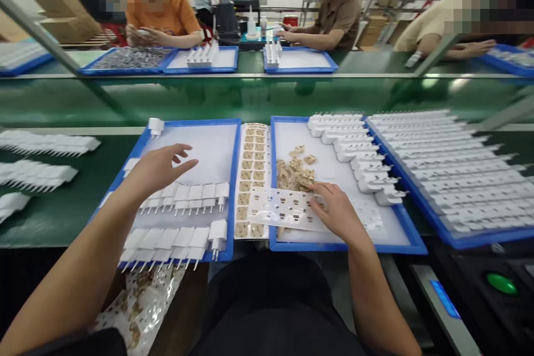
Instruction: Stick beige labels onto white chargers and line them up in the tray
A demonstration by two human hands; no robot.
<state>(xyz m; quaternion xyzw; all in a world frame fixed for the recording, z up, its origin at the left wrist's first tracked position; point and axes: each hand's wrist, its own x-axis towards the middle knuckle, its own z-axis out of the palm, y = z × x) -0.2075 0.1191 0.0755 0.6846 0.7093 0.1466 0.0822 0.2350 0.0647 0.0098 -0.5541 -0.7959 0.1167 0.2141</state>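
My left hand (156,169) hovers over the left blue-rimmed tray (236,178), its fingers apart and nothing in them. Below it, white plug adapters (202,196) with metal pins lie in rows, one (217,233) at the end of the front row. Over the right tray (273,144), my right hand (337,211) has its thumb and fingers spread, fingertips at a heap of small tan pieces (294,172). Under that hand lies a clear sheet with small dark printed marks (287,206). Between the trays lies a white sheet bearing tan stickers (248,164).
More white adapters stand in stepped rows (354,150) and fill a further tray (454,172) at right. Others lie on the green bench (45,172) at left. Used clear sheets (144,311) hang low by my lap. Across the bench, several people work beside blue trays (200,69).
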